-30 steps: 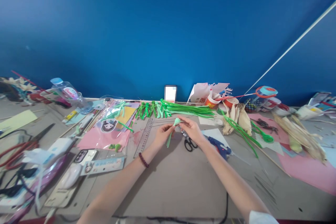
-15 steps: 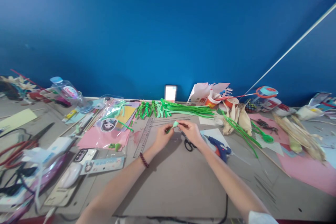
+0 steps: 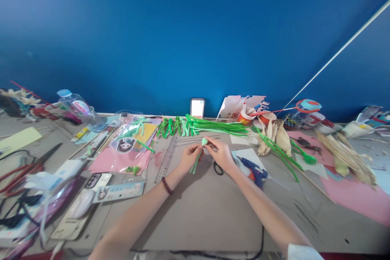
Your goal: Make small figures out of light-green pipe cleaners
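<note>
A small pale green piece (image 3: 204, 141) with a rounded top and thin green strands hanging below it is held between both hands, above the middle of the desk. My left hand (image 3: 190, 157) wears a dark beaded bracelet and pinches the piece near its strands. My right hand (image 3: 222, 154) grips its rounded top with the fingertips. Behind the hands lies a row of green pipe-cleaner shapes (image 3: 173, 126) beside a bundle of long green stems (image 3: 222, 127). Black-handled scissors (image 3: 218, 168) are partly hidden by my right hand.
A ruler (image 3: 167, 159) lies left of my hands, near a clear bag (image 3: 125, 132) on pink paper. To the right are a blue glue gun (image 3: 256, 172), dried husks (image 3: 274, 136) and red cups (image 3: 245, 118). A phone (image 3: 68, 224) and large scissors (image 3: 33, 166) lie farther left.
The pale green piece has turned, so its rounded top faces up and its strands now show hanging beneath my left hand. Both hands have stayed in nearly the same place.
</note>
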### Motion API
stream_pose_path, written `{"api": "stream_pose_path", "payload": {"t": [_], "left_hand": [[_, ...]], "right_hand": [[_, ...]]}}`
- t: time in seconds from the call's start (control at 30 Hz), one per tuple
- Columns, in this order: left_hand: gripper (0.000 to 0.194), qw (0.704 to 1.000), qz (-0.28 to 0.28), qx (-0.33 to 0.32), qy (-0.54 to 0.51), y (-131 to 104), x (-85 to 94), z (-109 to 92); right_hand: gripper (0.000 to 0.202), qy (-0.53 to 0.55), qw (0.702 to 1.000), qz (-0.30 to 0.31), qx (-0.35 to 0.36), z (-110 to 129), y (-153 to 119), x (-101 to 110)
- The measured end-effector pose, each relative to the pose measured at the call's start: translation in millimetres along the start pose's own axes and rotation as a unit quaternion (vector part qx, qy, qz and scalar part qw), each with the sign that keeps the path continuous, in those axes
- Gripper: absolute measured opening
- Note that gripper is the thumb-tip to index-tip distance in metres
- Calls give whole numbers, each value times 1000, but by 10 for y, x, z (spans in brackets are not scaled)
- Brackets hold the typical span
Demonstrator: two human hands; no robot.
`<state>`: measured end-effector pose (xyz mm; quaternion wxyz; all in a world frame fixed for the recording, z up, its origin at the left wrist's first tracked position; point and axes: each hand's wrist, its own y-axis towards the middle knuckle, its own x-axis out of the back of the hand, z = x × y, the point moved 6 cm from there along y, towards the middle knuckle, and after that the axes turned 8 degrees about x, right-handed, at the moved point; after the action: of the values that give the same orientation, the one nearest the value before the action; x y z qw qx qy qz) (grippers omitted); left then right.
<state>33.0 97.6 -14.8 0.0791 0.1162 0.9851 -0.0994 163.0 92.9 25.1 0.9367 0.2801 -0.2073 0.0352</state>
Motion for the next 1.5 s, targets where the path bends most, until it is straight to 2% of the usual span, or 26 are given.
{"api": "stream_pose_path", "payload": {"t": [0.17,0.33,0.53,0.9,1.27,1.5], "left_hand": [[33,995,32,52,-73,-9,-27,13],[33,995,14,59,-83,-21,-6,5],[33,996,-10,56,-75,-26,9,15],[31,999,-33,-37,0,-163,-87,-156],[27,998,-30,-45,-8,-230,-137,-212],[25,998,-41,-28,-42,-192,-76,-200]], "right_hand": [[36,-102,988,-10,115,110,-8,18],[41,-163,975,-7,152,100,-28,9],[37,-216,954,5,209,244,-38,0],[35,-190,968,-5,166,154,-84,-40],[33,-195,960,-41,196,256,-107,-13],[32,-122,980,-17,156,215,-22,29]]}}
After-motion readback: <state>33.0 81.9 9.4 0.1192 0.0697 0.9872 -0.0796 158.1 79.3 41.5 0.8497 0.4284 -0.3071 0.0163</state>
